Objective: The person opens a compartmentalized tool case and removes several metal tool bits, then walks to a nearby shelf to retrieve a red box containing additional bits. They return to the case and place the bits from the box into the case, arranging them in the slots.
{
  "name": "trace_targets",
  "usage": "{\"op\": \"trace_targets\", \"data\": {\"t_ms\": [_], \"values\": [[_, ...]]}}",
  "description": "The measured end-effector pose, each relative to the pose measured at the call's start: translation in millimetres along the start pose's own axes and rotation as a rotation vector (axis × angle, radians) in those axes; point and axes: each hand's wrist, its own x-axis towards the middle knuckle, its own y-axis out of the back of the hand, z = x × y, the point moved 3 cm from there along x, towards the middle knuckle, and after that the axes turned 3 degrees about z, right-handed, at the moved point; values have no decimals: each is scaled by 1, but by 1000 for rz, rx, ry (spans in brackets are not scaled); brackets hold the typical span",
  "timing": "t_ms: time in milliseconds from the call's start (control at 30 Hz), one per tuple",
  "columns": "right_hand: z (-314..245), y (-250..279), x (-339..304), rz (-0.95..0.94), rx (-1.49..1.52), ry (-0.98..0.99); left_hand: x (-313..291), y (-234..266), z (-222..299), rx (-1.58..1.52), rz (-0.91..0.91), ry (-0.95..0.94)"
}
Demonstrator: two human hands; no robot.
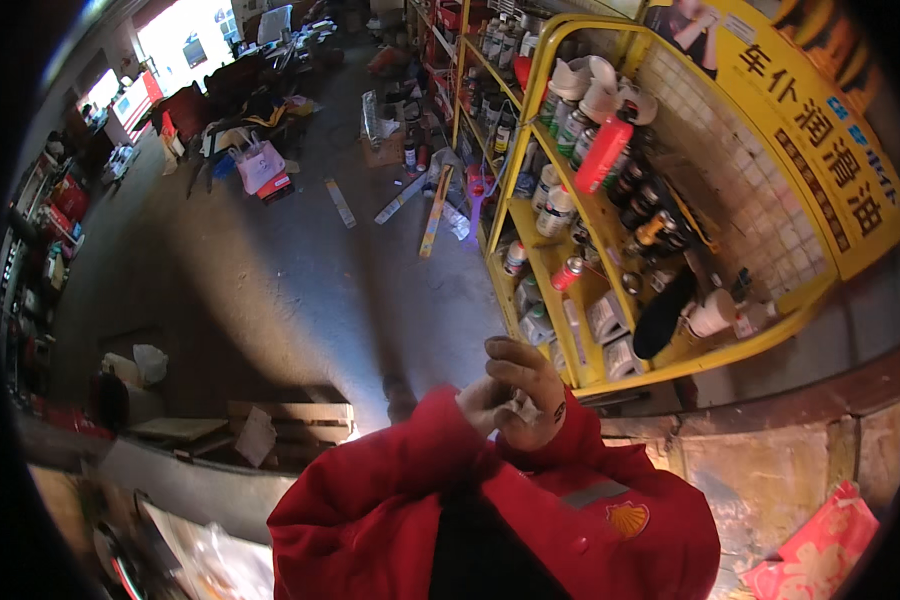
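Observation:
My two hands are together in front of my chest, at the end of red jacket sleeves. My right hand (532,388) is on top, its fingers curled over toward the left hand and a dark mark by its wrist. Partly behind it, my left hand (481,402) is closed against the right palm. A small pale bit shows between them, too small and shaded to name. Just beyond the hands stands a yellow metal shelf rack (595,385) with cans and bottles, among them a red bottle (604,155) and a red can (567,274).
Flat strips (436,212) and a purple long-handled thing (476,205) lie near the rack's foot. A pink bag (260,166) rests by a cluttered pile farther off. Wooden pallet slats (310,432) are at the left, and a red patterned packet (820,550) lies low at the right.

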Motion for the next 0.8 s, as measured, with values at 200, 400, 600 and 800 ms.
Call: {"op": "trace_targets", "data": {"t_ms": [200, 400, 600, 800], "values": [[99, -105, 102, 94, -117, 106, 82, 149, 45, -60, -111, -24], [190, -169, 175, -96, -154, 3, 152, 257, 99, -168, -205, -18], [329, -236, 236, -126, -185, 44, 216, 390, 129, -116, 9, -96], [486, -309, 325, -164, 30, -20, 302, 572, 137, 5, 159, 38]]}}
